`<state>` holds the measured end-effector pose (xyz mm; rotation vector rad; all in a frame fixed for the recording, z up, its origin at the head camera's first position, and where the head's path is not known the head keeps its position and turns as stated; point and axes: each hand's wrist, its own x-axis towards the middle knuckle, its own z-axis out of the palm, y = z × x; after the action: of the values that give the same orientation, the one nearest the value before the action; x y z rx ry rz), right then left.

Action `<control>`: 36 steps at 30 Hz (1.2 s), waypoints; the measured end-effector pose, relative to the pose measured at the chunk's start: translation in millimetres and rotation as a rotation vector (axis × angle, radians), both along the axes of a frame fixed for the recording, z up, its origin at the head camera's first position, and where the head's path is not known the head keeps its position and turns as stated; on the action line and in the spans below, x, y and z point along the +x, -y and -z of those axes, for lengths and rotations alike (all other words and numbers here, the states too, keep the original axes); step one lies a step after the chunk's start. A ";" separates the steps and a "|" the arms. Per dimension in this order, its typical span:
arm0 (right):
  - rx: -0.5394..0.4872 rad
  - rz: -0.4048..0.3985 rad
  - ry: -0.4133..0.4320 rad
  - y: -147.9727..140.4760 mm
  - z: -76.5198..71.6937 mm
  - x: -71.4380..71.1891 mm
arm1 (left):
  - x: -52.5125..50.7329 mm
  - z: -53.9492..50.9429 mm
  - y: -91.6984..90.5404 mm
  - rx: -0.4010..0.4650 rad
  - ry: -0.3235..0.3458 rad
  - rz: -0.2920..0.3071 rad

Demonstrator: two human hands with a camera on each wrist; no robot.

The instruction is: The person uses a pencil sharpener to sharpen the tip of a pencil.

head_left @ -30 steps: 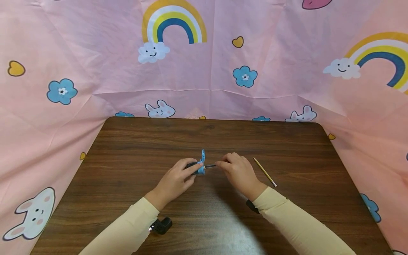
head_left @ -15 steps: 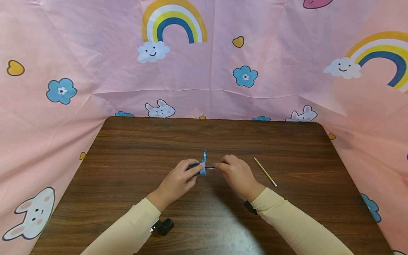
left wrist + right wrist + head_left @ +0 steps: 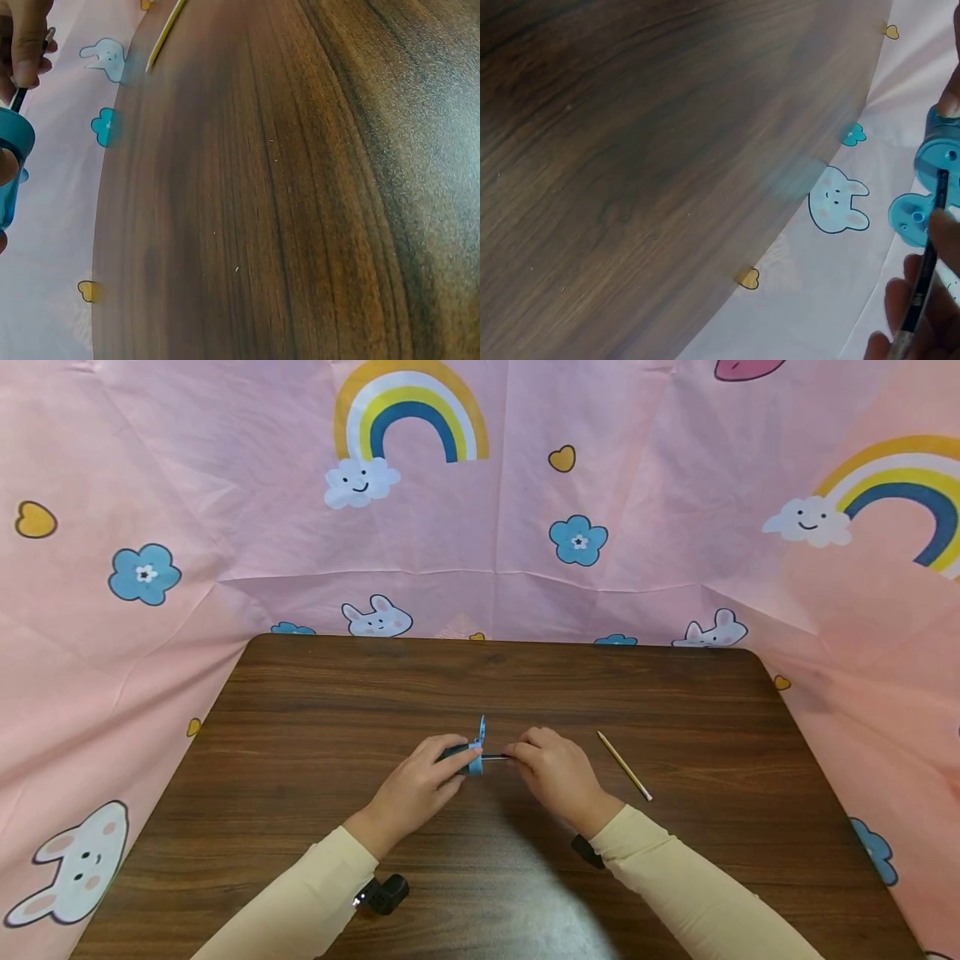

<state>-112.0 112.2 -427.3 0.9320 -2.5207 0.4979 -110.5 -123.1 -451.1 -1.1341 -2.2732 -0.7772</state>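
Observation:
My left hand [image 3: 412, 785] grips a blue pencil sharpener [image 3: 476, 762] above the middle of the table, its body partly covered by the fingers. The sharpener's flip lid [image 3: 482, 728] stands open; in the right wrist view the lid [image 3: 910, 219] shows small holes. With thumb and fingers my right hand [image 3: 561, 775] pinches a dark pencil [image 3: 495, 757], whose front end sits in the sharpener's hole. In the right wrist view the black pencil [image 3: 924, 281] has a silvery rear end. The left wrist view catches only part of the sharpener [image 3: 16, 133] at its edge.
A yellow pencil [image 3: 624, 766] with a white end lies on the brown wooden table [image 3: 337, 693], right of my right hand. A pink patterned cloth [image 3: 495, 527] hangs behind the table and along its sides. Both wrists wear small black cameras.
Both hands have shifted slightly toward me, the left also a little to the right. The sharpener moved with the left hand. The pencil is still in its hole.

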 end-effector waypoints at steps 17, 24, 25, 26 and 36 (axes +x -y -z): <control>-0.061 -0.083 -0.282 -15.8 9.2 -8.1 | 1.3 -9.3 4.6 0.018 0.041 -0.053; -0.068 -0.117 -0.286 -15.7 9.6 -8.1 | 3.3 -10.9 3.9 0.004 0.034 -0.048; -0.066 -0.117 -0.285 -15.6 9.4 -7.7 | 3.7 -10.5 3.8 0.004 0.032 -0.045; -0.061 -0.112 -0.283 -15.5 9.1 -7.0 | 4.1 -10.1 3.7 0.003 0.028 -0.042; -0.143 -0.004 0.373 -11.3 -10.3 -2.2 | 3.8 -2.2 7.2 -0.067 -0.115 0.021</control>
<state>-114.2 123.5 -417.0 0.8559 -2.7614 0.9146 -106.6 -130.4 -448.9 -1.2029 -2.2092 -0.6311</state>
